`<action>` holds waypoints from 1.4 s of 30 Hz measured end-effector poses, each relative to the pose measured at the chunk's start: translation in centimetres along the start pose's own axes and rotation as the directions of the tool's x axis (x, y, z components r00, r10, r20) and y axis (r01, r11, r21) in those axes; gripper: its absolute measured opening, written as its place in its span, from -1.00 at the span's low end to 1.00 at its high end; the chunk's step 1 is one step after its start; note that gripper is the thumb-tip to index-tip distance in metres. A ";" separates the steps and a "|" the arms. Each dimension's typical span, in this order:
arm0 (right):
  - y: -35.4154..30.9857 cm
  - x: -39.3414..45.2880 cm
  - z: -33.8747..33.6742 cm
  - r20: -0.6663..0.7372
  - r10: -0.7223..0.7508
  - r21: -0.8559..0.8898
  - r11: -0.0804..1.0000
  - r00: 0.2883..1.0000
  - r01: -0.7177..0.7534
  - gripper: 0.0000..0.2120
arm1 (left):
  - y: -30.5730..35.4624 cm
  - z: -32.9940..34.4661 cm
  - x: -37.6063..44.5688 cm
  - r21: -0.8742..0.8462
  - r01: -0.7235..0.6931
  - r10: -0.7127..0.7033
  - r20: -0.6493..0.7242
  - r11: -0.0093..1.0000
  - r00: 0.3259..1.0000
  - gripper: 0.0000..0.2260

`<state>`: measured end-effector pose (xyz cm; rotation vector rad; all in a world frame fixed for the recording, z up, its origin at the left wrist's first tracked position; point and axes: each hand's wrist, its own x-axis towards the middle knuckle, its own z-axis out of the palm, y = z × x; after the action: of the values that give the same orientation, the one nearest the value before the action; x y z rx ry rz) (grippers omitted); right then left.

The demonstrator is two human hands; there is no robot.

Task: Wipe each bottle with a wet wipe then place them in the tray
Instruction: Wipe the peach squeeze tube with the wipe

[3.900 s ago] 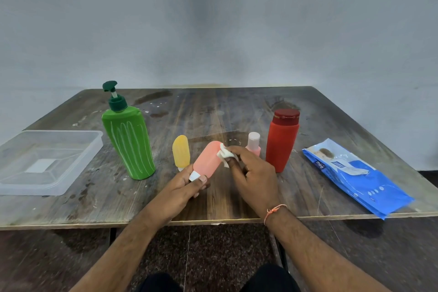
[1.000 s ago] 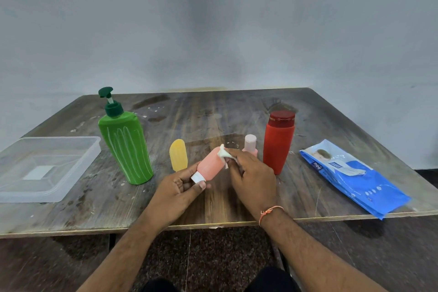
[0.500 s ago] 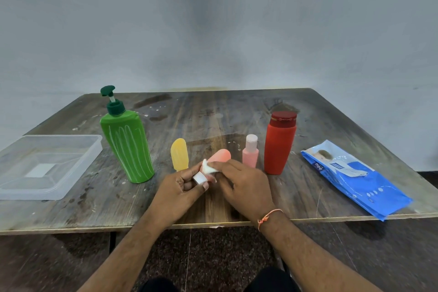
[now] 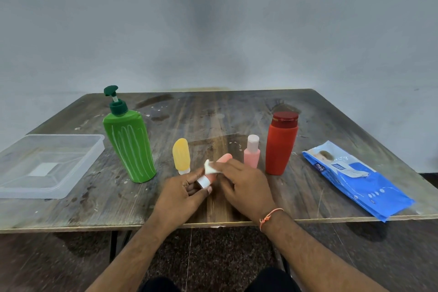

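Wiping step in hand: first bottle, tray not yet loaded.

A small salmon-pink plastic squeeze tube is being held tilted above the wooden table, its white cap pinched by the left hand; a crumpled white wet wipe is being pressed on its body by the right hand. Next, judged: transfer to the clear plastic tray far left. Tube looks smooth, rounded, matte.

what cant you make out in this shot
All in the head view:
- Salmon tube: its middle is hidden by the wipe and the right hand.
- Left hand: its fingertips around the tube's white cap are partly hidden.
- Wipes pack: print too small to read beyond the brand.
- Tray: left side cut off by the frame edge.
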<state>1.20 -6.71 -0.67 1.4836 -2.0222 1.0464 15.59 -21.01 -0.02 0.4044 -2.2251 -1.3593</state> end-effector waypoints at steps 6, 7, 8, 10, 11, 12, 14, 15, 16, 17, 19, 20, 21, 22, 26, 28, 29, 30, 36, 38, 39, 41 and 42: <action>-0.2 -0.3 0.1 0.053 -0.095 -0.056 0.994 0.994 0.098 -0.69 | 0.4 0.0 0.0 0.011 -0.025 0.025 0.001 1.000 1.000 -0.58; -0.3 -0.2 0.1 0.033 -0.080 -0.082 0.993 0.996 0.082 -0.68 | 0.4 0.1 0.0 0.002 -0.018 0.018 0.002 1.000 1.000 -0.58; -0.3 -0.2 0.1 0.003 -0.053 -0.097 0.994 0.999 0.053 -0.67 | 0.4 0.1 0.0 -0.011 -0.011 0.011 -0.002 1.000 1.000 -0.56; -0.2 0.1 -0.1 -0.080 0.049 -0.095 0.994 0.996 -0.056 -0.65 | 0.4 0.1 0.0 -0.017 -0.005 0.005 -0.018 1.000 1.000 -0.49; -0.2 0.2 -0.3 -0.116 0.112 -0.088 0.989 0.987 -0.122 -0.64 | 0.3 0.1 0.0 -0.011 -0.005 0.004 -0.023 1.000 1.000 -0.47; -0.1 0.4 -0.4 -0.141 0.166 -0.083 0.980 0.976 -0.179 -0.63 | 0.2 0.0 0.0 -0.013 0.001 -0.001 -0.019 1.000 1.000 -0.46; -0.2 0.5 -0.7 -0.162 0.230 -0.078 0.966 0.960 -0.245 -0.64 | 0.2 -0.1 0.0 -0.044 0.022 -0.022 -0.003 0.999 1.000 -0.46; -0.3 0.5 -0.8 -0.170 0.246 -0.078 0.962 0.954 -0.262 -0.64 | 0.1 -0.1 0.0 -0.061 0.031 -0.031 0.001 0.998 1.000 -0.46; -0.4 0.5 -0.8 -0.176 0.258 -0.074 0.959 0.950 -0.274 -0.63 | 0.0 -0.2 0.1 -0.075 0.038 -0.038 0.003 0.996 0.999 -0.46; -0.4 0.5 -0.9 -0.179 0.269 -0.063 0.957 0.946 -0.284 -0.62 | -0.1 -0.2 0.1 -0.088 0.041 -0.041 0.004 0.995 0.999 -0.46; -0.4 0.6 -1.1 -0.183 0.292 -0.031 0.953 0.939 -0.302 -0.63 | -0.2 -0.4 0.1 -0.113 0.043 -0.043 0.005 0.993 0.999 -0.46; -0.4 0.6 -1.2 -0.188 0.300 -0.021 0.951 0.935 -0.309 -0.64 | -0.2 -0.4 0.0 -0.132 0.045 -0.044 0.005 0.990 0.999 -0.46; -0.4 0.6 -1.2 -0.193 0.305 -0.017 0.949 0.933 -0.313 -0.65 | -0.2 -0.5 0.0 -0.152 0.046 -0.046 0.004 0.987 0.999 -0.47; -0.4 0.5 -1.2 -0.194 0.307 -0.014 0.949 0.932 -0.316 -0.66 | -0.2 -0.5 0.0 -0.170 0.046 -0.046 0.003 0.984 0.999 -0.47; -0.4 0.6 -1.2 -0.193 0.317 0.012 0.947 0.929 -0.320 -0.68 | -0.3 -0.7 0.0 -0.228 0.015 -0.018 -0.010 0.973 1.000 -0.49; -0.4 0.8 -1.3 -0.189 0.346 0.037 0.938 0.919 -0.345 -0.69 | -0.5 -0.8 0.1 -0.272 0.001 -0.007 -0.022 0.962 1.000 -0.50; -0.4 0.8 -1.4 -0.182 0.359 0.063 0.933 0.915 -0.354 -0.68 | -0.6 -0.9 0.1 -0.292 0.000 -0.007 -0.022 0.956 1.000 -0.50; -0.4 0.9 -1.4 -0.170 0.369 0.098 0.929 0.914 -0.357 -0.67 | -0.6 -0.9 0.1 -0.306 0.001 -0.007 -0.019 0.952 1.000 -0.50; 0.3 0.9 -1.2 -0.065 0.450 0.316 0.856 0.891 -0.409 -0.71 | -0.3 -0.9 0.4 -0.295 0.019 -0.006 0.045 0.955 0.999 -0.52; 0.2 1.0 -1.4 -0.020 0.476 0.389 0.814 0.879 -0.432 -0.73 | -0.2 -0.9 0.6 -0.274 0.028 -0.009 0.070 0.961 0.997 -0.55; 0.1 1.0 -1.5 0.002 0.482 0.418 0.795 0.876 -0.439 -0.73 | -0.3 -0.8 0.7 -0.264 0.032 -0.010 0.082 0.964 0.997 -0.57; 0.1 1.1 -1.6 0.036 0.493 0.467 0.761 0.869 -0.451 -0.77 | -0.3 -0.6 0.8 -0.252 0.036 -0.008 0.109 0.967 0.994 -0.59; 0.1 1.1 -1.6 0.048 0.497 0.492 0.743 0.866 -0.454 -0.79 | -0.2 -0.4 0.8 -0.246 0.038 -0.007 0.127 0.969 0.992 -0.58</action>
<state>0.60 -6.14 1.10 1.0986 -2.2363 1.9238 15.13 -21.79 0.18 0.2614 -2.1169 -1.6927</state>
